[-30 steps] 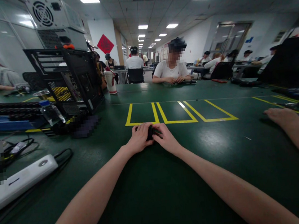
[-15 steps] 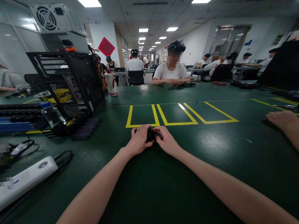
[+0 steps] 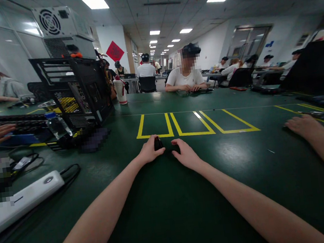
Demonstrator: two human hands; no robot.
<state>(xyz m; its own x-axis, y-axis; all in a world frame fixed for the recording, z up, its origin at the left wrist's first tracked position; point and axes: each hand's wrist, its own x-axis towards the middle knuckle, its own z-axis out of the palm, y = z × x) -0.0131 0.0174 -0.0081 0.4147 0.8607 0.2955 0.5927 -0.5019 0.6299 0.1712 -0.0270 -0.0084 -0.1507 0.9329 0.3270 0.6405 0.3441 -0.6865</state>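
Just short of the yellow tape outlines [image 3: 155, 137], the left hand [image 3: 150, 150] is pinching a small black object [image 3: 158, 143] and the right hand [image 3: 186, 153] is curling beside it.

Over the near half of the green worktop [image 3: 161, 208], the left thumb is bracing the object's near side while the fingers are covering much of the rest. Across a gap, the right thumb and fingers are standing apart in a loose curl; a dark patch is showing between them, and whether they are gripping a piece cannot be told. Good handling is probably calling for a steady left pinch, both hands staying low and level, and the right fingertips lining up squarely with the object. Farther off, a white cup [image 3: 121, 91] is standing and a co-worker [image 3: 184, 77] is sitting opposite.
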